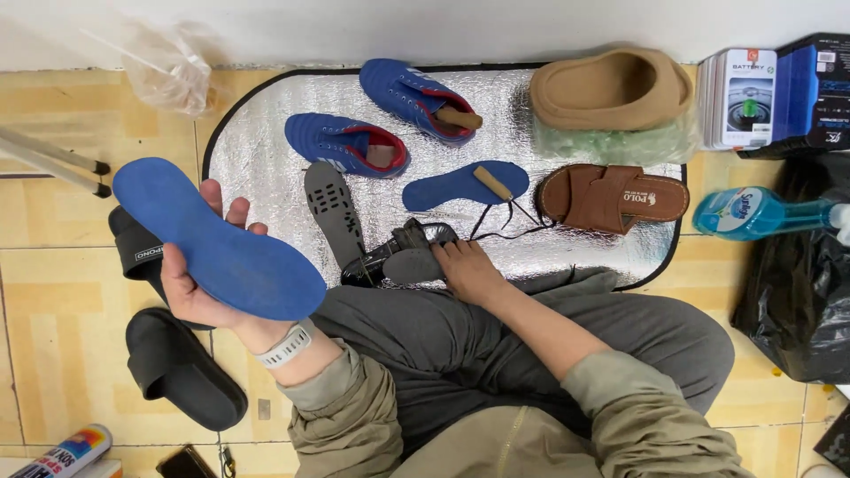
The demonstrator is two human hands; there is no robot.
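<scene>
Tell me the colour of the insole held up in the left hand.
Blue insole, resting on the left hand; the head view shows it clearly.

Two blue shoes (347, 142), two blue insoles (215, 241), two black slides (181, 367), one brown sandal (613, 196), one tan clog (611, 87), one grey insole (333, 211)

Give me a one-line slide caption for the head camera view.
Seated person's left hand lifts a blue insole while the right hand rests on a black shoe on a silver mat.
</scene>
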